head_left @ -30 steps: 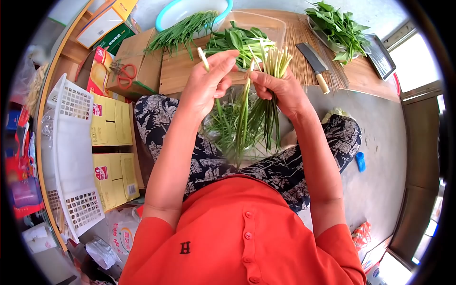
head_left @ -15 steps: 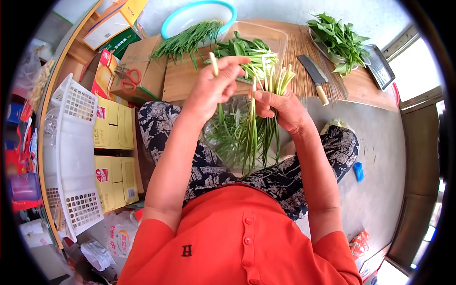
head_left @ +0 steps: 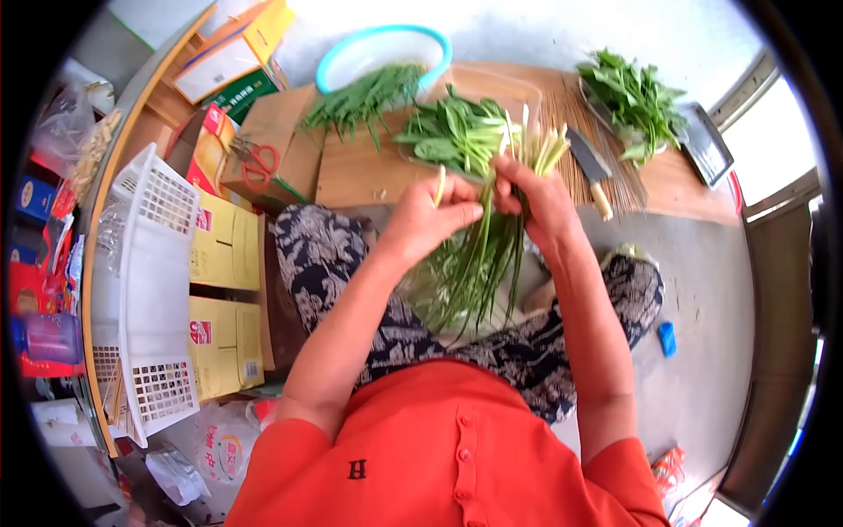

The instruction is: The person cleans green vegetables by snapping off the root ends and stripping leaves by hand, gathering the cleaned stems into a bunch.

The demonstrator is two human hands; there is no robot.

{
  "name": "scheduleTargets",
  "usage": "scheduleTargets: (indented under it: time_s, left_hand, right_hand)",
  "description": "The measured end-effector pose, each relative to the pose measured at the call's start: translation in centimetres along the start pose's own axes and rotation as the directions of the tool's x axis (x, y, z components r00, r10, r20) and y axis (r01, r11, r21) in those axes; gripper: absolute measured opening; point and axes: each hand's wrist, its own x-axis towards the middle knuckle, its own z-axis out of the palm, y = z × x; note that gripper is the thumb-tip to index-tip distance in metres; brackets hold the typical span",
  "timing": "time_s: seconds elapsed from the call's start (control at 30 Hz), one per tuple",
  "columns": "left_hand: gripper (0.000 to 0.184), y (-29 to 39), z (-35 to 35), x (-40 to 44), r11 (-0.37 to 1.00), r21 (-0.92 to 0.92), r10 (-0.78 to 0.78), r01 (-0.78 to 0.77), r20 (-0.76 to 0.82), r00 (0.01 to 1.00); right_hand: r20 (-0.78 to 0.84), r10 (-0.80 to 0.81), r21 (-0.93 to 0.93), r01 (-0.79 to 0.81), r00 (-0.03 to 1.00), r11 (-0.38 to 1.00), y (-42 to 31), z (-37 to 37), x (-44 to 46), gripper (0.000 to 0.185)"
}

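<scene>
A bunch of long green leafy stalks with pale ends point(head_left: 486, 255) is clasped in my right hand point(head_left: 542, 202), the pale ends up and the green tips hanging over my lap. My left hand point(head_left: 435, 220) is closed beside the bunch, and a pale stalk point(head_left: 441, 186) sticks up between its fingers. Just beyond the hands, broad leafy greens with light stems point(head_left: 457, 132) lie in a clear plastic tray point(head_left: 524, 81). Below the bunch, a clear plastic bag with greens point(head_left: 424, 285) sits between my legs.
On the low wooden table point(head_left: 347, 180) are thin green chives point(head_left: 369, 97) by a blue-rimmed basin point(head_left: 384, 37), a cleaver point(head_left: 590, 162), several thin sticks point(head_left: 562, 97) and a plate of greens point(head_left: 634, 97). Red-handled scissors point(head_left: 259, 167) rest at a cardboard box point(head_left: 281, 132) to the left.
My left hand has come down and toward me, lower beside the bunch. My right hand has moved slightly right with the bunch in it. The whole view has shifted a little.
</scene>
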Motion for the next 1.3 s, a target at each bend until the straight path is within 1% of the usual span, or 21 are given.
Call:
scheduleTargets:
  time_s: [0.03, 0.07, 0.13, 0.27, 0.33, 0.37, 0.43, 0.5, 0.57, 0.63, 0.7, 0.77, 0.8, 0.83, 0.9, 0.97, 1.03, 1.13, 1.2, 1.23, 1.3]
  left_hand:
    - [0.009, 0.5, 0.1, -0.1, 1.0, -0.017, 0.018, -0.018, 0.022, 1.0]
    - [0.009, 0.4, -0.1, 0.1, 0.996, -0.086, 0.008, -0.006, 0.019, 1.0]
    - [0.01, 0.0, -0.3, 0.3, 0.982, -0.187, 0.007, -0.006, 0.008, 1.0]
    - [0.011, -0.3, -0.3, 0.4, 0.982, -0.187, -0.005, 0.008, 0.016, 1.0]
    - [0.012, -0.4, 0.0, 0.6, 0.993, -0.12, -0.022, 0.018, -0.035, 0.999]
    - [0.012, -0.3, 0.2, 0.9, 0.993, -0.113, -0.026, 0.023, -0.022, 0.999]
    - [0.012, -0.5, 0.8, 1.1, 0.993, 0.03, 0.121, -0.118, -0.16, 0.98]
    - [0.011, -0.4, 1.2, 1.4, 0.992, 0.076, 0.115, -0.104, -0.151, 0.982]
    - [0.011, -0.5, 1.1, 1.7, 0.99, 0.073, 0.127, -0.117, -0.152, 0.98]
    - [0.008, -0.5, 1.0, 1.9, 0.99, -0.083, 0.095, -0.111, -0.175, 0.98]
    - [0.008, -0.5, 0.8, 1.8, 0.986, -0.146, 0.058, -0.081, -0.154, 0.986]
    - [0.009, -0.7, 1.0, 1.9, 0.99, -0.119, 0.057, -0.073, -0.139, 0.989]
    - [0.009, -0.8, 1.1, 1.9, 0.993, -0.047, 0.095, -0.104, -0.161, 0.982]
    - [0.009, -0.7, 1.2, 2.1, 0.99, 0.025, 0.14, -0.137, -0.181, 0.974]
    - [0.009, -0.6, 1.3, 1.9, 0.987, 0.052, 0.16, -0.154, -0.137, 0.978]
    - [0.009, -0.8, 1.4, 2.0, 0.976, 0.135, 0.196, -0.171, -0.198, 0.96]
    - [0.008, -0.5, 2.1, 2.0, 0.973, 0.118, 0.219, -0.197, -0.218, 0.951]
    - [0.007, -0.7, 2.2, 2.0, 0.927, 0.263, 0.332, -0.268, -0.241, 0.912]
    - [0.007, -0.8, 2.2, 2.1, 0.921, 0.239, 0.363, -0.307, -0.24, 0.901]
    - [0.006, -0.7, 2.3, 2.2, 0.915, 0.214, 0.39, -0.343, -0.244, 0.888]
    - [0.006, -0.3, 2.5, 1.9, 0.926, 0.175, 0.372, -0.335, -0.254, 0.893]
  right_hand:
    - [0.002, -0.011, -0.02, 0.011, 1.0, 1.0, 0.1, 0.1, -0.1, 0.009]
    - [0.009, -0.015, 0.036, 0.015, 1.0, 0.999, 0.1, 0.1, -0.1, 0.011]
    - [0.028, -0.027, -0.004, 0.027, 0.999, 1.0, 0.5, -0.3, -0.1, 0.015]
    - [-0.006, 0.005, -0.071, -0.006, 1.0, 0.997, 2.0, -0.7, -0.1, 0.015]
    - [0.002, -0.014, -0.08, 0.014, 1.0, 0.997, 2.2, -1.1, -0.1, 0.015]
    - [0.021, -0.034, -0.094, 0.036, 0.999, 0.995, 2.3, -1.4, -0.1, 0.015]
    - [0.002, -0.032, -0.1, 0.032, 0.999, 0.994, 2.2, -1.3, -0.3, 0.014]
    - [-0.006, -0.028, -0.151, 0.027, 1.0, 0.988, 2.2, -1.4, -0.3, 0.013]
    - [0.012, -0.058, -0.111, 0.059, 0.998, 0.992, 2.4, -1.9, -0.2, 0.012]
    - [-0.012, -0.008, 0.059, 0.008, 1.0, 0.998, 2.2, -2.2, -0.1, 0.013]
    - [-0.022, -0.016, 0.079, 0.018, 1.0, 0.997, 2.7, -3.0, -0.1, 0.014]
    - [0.116, 0.08, 0.116, -0.093, 0.99, 0.989, 3.7, -3.7, 0.0, 0.015]
    - [0.137, 0.076, 0.1, -0.09, 0.988, 0.991, 3.7, -3.5, -0.2, 0.016]
    - [0.138, 0.073, 0.102, -0.088, 0.988, 0.991, 3.6, -3.4, -0.3, 0.016]
    - [0.143, 0.071, 0.081, -0.083, 0.987, 0.993, 3.4, -3.2, -0.4, 0.017]
    - [0.129, 0.059, 0.081, -0.07, 0.99, 0.994, 3.8, -3.4, -0.3, 0.016]
    - [0.149, 0.038, 0.052, -0.046, 0.988, 0.998, 4.1, -3.4, -0.1, 0.016]
    - [0.154, 0.039, 0.084, -0.052, 0.987, 0.995, 4.0, -2.8, -0.3, 0.016]
    - [0.148, 0.054, 0.11, -0.07, 0.987, 0.991, 3.9, -2.6, -0.5, 0.016]
    - [0.185, 0.063, 0.169, -0.095, 0.981, 0.981, 3.8, -2.6, -0.6, 0.015]
    - [0.262, 0.076, 0.285, -0.152, 0.962, 0.946, 3.7, -2.4, -0.7, 0.015]
